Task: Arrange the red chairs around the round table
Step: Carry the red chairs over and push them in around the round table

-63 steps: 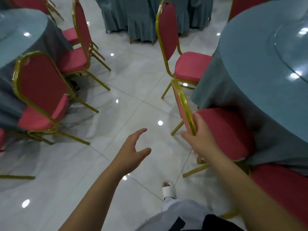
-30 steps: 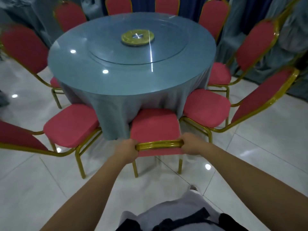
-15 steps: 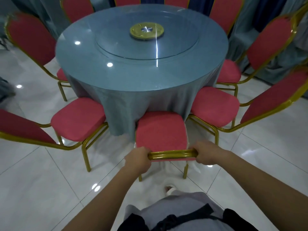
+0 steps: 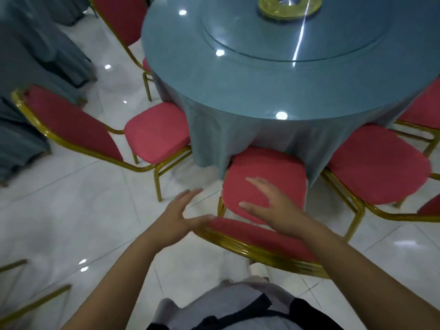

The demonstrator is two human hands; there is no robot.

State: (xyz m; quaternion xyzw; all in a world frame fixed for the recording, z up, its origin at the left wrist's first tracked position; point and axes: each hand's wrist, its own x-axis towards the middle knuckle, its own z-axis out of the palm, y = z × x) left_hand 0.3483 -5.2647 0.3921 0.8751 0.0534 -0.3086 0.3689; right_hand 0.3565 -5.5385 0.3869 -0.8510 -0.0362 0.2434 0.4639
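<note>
Risks dragging blue-grey cloth [image 4: 226, 139] at round counter [image 4: 238, 86]'s near edge if shoving gold-framed red chair [image 4: 273, 172] deeper with spread, empty left hand [image 4: 177, 219] and right hand [image 4: 273, 208].

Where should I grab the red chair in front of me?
Grab the gold metal top rail of the red padded chair near both ends, coming from behind. Its seat is tucked towards the round grey-blue table, so the backrest is nearest you.
</note>
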